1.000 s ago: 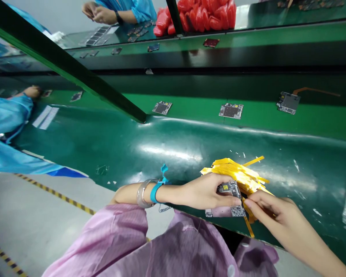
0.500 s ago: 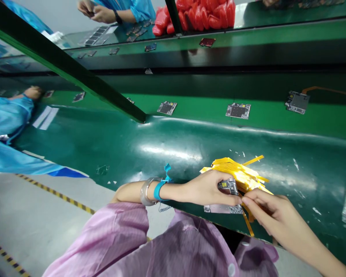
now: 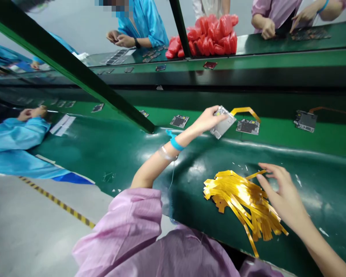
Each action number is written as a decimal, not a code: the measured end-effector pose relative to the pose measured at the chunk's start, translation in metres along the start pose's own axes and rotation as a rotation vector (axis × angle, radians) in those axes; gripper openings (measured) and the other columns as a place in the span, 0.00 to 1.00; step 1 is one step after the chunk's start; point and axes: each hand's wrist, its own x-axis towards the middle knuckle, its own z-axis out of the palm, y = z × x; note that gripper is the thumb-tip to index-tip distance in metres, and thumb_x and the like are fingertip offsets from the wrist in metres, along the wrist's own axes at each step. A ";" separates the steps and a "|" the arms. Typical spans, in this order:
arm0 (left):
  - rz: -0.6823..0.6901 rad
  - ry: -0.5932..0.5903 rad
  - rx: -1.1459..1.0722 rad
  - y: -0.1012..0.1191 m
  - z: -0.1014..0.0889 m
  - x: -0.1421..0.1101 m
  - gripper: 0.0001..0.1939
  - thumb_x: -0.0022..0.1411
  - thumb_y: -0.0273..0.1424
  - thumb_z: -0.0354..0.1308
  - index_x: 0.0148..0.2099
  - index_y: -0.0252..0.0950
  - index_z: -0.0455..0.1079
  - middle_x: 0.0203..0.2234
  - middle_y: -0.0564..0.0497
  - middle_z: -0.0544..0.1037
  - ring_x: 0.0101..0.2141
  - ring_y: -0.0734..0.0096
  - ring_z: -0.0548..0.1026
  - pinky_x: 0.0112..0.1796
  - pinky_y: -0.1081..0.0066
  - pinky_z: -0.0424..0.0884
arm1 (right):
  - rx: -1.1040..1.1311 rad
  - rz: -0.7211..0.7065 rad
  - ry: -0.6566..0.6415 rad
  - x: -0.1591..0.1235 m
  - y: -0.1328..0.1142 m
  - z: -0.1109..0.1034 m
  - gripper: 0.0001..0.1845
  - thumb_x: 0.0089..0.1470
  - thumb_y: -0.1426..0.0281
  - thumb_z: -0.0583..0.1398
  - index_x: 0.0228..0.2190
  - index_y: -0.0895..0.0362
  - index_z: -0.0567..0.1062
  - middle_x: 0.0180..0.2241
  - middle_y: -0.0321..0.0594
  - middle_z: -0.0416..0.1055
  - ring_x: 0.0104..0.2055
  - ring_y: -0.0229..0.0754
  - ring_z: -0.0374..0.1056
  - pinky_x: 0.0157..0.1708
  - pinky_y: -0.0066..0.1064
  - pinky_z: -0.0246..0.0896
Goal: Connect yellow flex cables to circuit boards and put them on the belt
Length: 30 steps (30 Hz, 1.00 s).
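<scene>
My left fingers [image 3: 217, 119] are clamped on a board [image 3: 224, 126], which slants out to their right near the edge of the green belt [image 3: 279, 132]. From its far corner, just right of those fingers, a yellow strip [image 3: 243, 110] bends out over a second board [image 3: 248, 127]; whether it touches that one I can't tell.

My right fingers [image 3: 273, 169] are slightly apart, thumb and forefinger either side of the end of a loose strip [image 3: 255, 175]. I can't tell whether they touch it. The pile [image 3: 245, 196] it juts from lies on the counter [image 3: 118, 154], just left of my right fingers and nearer me.

Left of my left fingers a third board [image 3: 179, 121] lies flat on the belt. Well to their right is a fourth [image 3: 305, 120], with a brownish strip. Any lettering on the boards is too small to read. Far left of my left fingers, a sheet [image 3: 62, 125] bears rows of stripes, also too small to make out.
</scene>
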 end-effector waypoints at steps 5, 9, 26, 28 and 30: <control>-0.006 0.253 0.389 -0.046 -0.030 0.085 0.17 0.68 0.33 0.61 0.54 0.27 0.69 0.50 0.36 0.77 0.49 0.58 0.77 0.51 0.63 0.70 | 0.035 -0.211 -0.354 0.019 -0.028 0.040 0.11 0.68 0.65 0.56 0.39 0.51 0.78 0.43 0.44 0.77 0.48 0.51 0.71 0.51 0.45 0.65; -0.009 0.389 0.568 -0.083 -0.077 0.077 0.18 0.69 0.25 0.53 0.59 0.26 0.66 0.58 0.32 0.71 0.60 0.55 0.67 0.63 0.57 0.59 | -0.012 -0.299 -0.487 0.027 -0.045 0.068 0.10 0.68 0.68 0.57 0.40 0.53 0.79 0.42 0.43 0.77 0.48 0.49 0.70 0.52 0.42 0.64; -0.257 0.246 1.120 -0.146 -0.193 0.011 0.37 0.64 0.21 0.55 0.73 0.34 0.54 0.72 0.34 0.55 0.72 0.42 0.45 0.66 0.36 0.46 | -0.003 -0.277 -0.438 0.033 -0.056 0.055 0.12 0.67 0.63 0.57 0.34 0.50 0.78 0.41 0.41 0.80 0.49 0.52 0.72 0.50 0.45 0.60; -0.338 0.351 1.170 -0.149 -0.197 0.015 0.33 0.68 0.27 0.58 0.72 0.33 0.56 0.71 0.33 0.54 0.72 0.37 0.45 0.65 0.31 0.43 | 0.037 -0.216 -0.381 0.025 -0.049 0.044 0.13 0.66 0.59 0.57 0.34 0.50 0.77 0.40 0.41 0.79 0.46 0.52 0.73 0.50 0.45 0.61; -0.396 0.415 1.201 -0.151 -0.201 0.017 0.29 0.70 0.34 0.60 0.70 0.36 0.60 0.70 0.37 0.58 0.70 0.40 0.53 0.65 0.33 0.49 | 0.050 -0.185 -0.341 0.016 -0.039 0.036 0.15 0.66 0.56 0.56 0.34 0.50 0.77 0.40 0.42 0.79 0.44 0.52 0.73 0.48 0.43 0.64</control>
